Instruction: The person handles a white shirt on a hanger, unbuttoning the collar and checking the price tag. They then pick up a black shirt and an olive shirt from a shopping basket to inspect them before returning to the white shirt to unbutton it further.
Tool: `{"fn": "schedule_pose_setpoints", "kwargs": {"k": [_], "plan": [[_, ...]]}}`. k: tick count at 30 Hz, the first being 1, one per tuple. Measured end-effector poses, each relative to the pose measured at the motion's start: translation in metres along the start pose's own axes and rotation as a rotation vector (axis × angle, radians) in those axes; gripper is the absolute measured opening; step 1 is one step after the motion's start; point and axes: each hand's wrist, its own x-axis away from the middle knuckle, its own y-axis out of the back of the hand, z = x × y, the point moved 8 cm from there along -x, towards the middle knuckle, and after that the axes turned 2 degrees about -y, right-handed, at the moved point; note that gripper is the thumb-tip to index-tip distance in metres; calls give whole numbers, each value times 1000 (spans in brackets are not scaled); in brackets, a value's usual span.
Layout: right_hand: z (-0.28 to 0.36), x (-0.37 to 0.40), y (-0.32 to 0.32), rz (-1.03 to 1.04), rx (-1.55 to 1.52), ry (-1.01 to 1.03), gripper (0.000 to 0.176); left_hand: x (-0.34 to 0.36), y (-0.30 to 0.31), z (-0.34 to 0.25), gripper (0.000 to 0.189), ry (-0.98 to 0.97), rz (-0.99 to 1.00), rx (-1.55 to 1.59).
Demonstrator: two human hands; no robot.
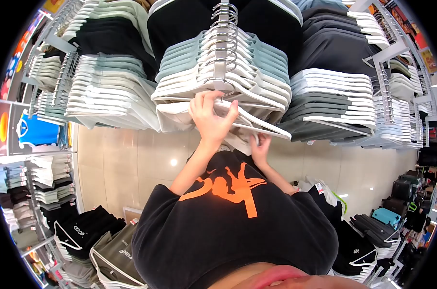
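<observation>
My left hand (212,116) is closed around the top of a white clothes hanger (262,126), just below its hook, at the front end of a metal rail (220,48). The hanger tilts down to the right. Beneath it hangs a cream garment (238,142), partly hidden by my left hand and the hanger. My right hand (260,147) is lower and to the right, its fingers closed on the edge of the cream garment. Right behind are several white hangers with cream garments (180,91), then pale green ones (180,58).
Racks of white and green garments (105,96) stand on the left, with dark and white garments (334,101) on the right. A glossy tiled floor (141,164) lies below. More clothes racks (115,250) are behind me, and a turquoise suitcase (386,216) stands far right.
</observation>
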Motion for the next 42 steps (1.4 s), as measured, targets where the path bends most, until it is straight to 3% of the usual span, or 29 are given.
{"fn": "schedule_pose_setpoints", "kwargs": {"k": [4, 5, 7, 10, 18, 24, 27, 31, 34, 37, 39, 42], "plan": [[-18, -11, 39, -1, -302, -355, 30, 0, 0, -3, 31, -10, -3, 2], [-22, -13, 46, -28, -403, -382, 22, 0, -1, -3, 31, -14, -4, 2], [-15, -19, 59, -82, -519, -406, 22, 0, -2, -2, 30, -24, -7, 14], [21, -38, 71, 39, -457, -258, 20, -1, -4, -3, 25, -44, 9, 18], [59, -58, 113, -135, -355, -318, 19, 0, -11, -6, 18, -31, 43, 64], [111, -66, 125, -195, 16, -25, 14, 0, -9, -1, 20, -3, 45, 106], [165, -49, 106, -267, 150, 122, 13, 0, -5, 1, 26, -36, -17, 90], [200, -14, 59, -273, 187, 294, 16, 1, 2, -10, 31, -63, 84, -52], [190, 2, 10, -97, 250, 145, 26, 6, 3, -4, 37, -4, 91, 63], [170, 7, -36, 22, 31, 50, 31, 16, 9, 17, 44, 59, 34, 204], [155, 8, -50, 120, 122, -9, 33, 22, 18, 36, 45, 82, -21, 242], [146, 3, -61, 66, 320, 89, 25, 21, 28, 54, 35, 39, 38, 177]]}}
